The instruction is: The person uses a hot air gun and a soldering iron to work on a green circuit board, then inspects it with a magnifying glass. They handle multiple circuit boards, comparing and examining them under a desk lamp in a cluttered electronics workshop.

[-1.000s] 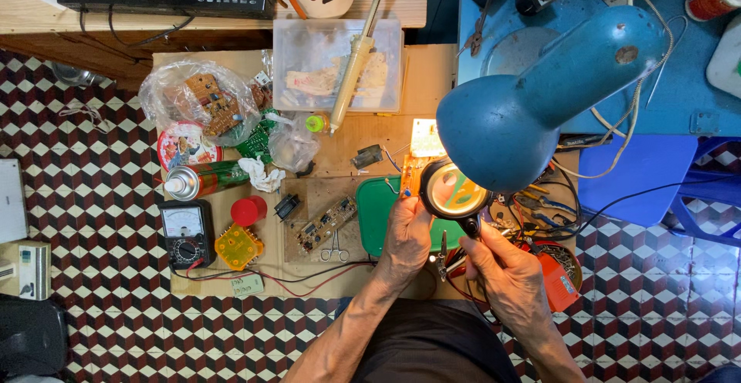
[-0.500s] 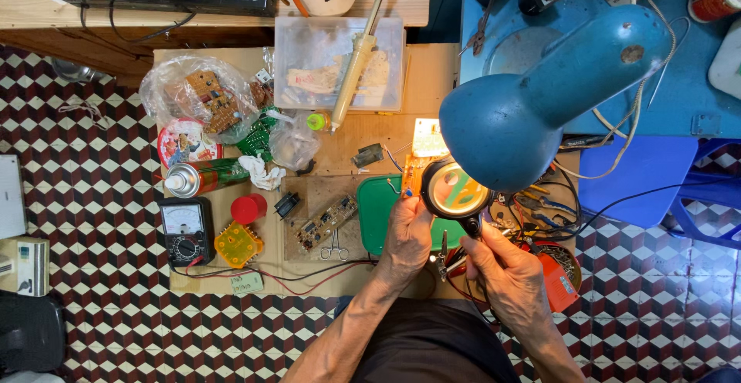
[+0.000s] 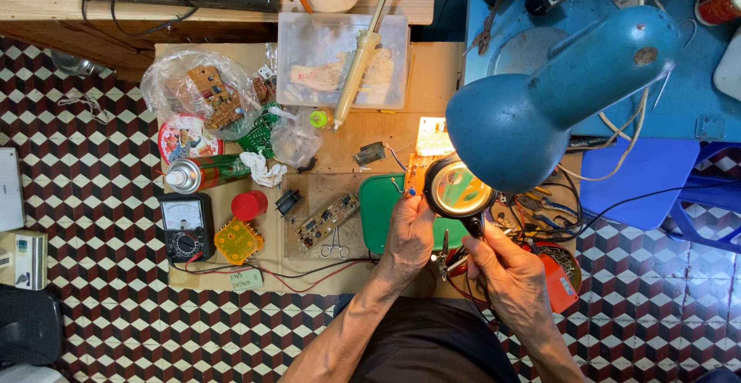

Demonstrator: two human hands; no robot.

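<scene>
Hands at a cluttered low wooden surface (image 3: pixel 231 275), seen from directly above, over a red, white and black checkered floor. Nothing of note has shifted in the last second: both hands and every item sit where they were, so the work reads as steady close inspection rather than a move to a new step.

The left hand (image 3: pixel 409 232) rests on the edge of a green tray (image 3: pixel 378 205), its grip narrow, pinching the lower edge of an orange circuit board (image 3: pixel 417 171) that lies just beyond the tray under the lamp. The right hand (image 3: pixel 513 279) is closed around the dark handle of a round magnifying glass (image 3: pixel 459 190), holding the lens over the board; the lens glows yellow-green.

A large blue desk lamp (image 3: pixel 556 93) hangs over the right half of the scene and hides part of the board. Tangled wires and a red-handled tool (image 3: pixel 455 263) lie between the two hands.

To the left on the surface: a black analogue multimeter (image 3: pixel 185 225), a small yellow box (image 3: pixel 238 242), a red cap (image 3: pixel 248 205), a spray can (image 3: pixel 204 173) lying on its side, a second brown circuit board (image 3: pixel 328 221) with small scissors-like forceps (image 3: pixel 334 248) beside it, and a clear plastic bag (image 3: pixel 204 93) holding more boards. A clear plastic tub (image 3: pixel 340 62) stands at the far edge with a long cream-coloured tool (image 3: pixel 363 51) laid across it.
</scene>
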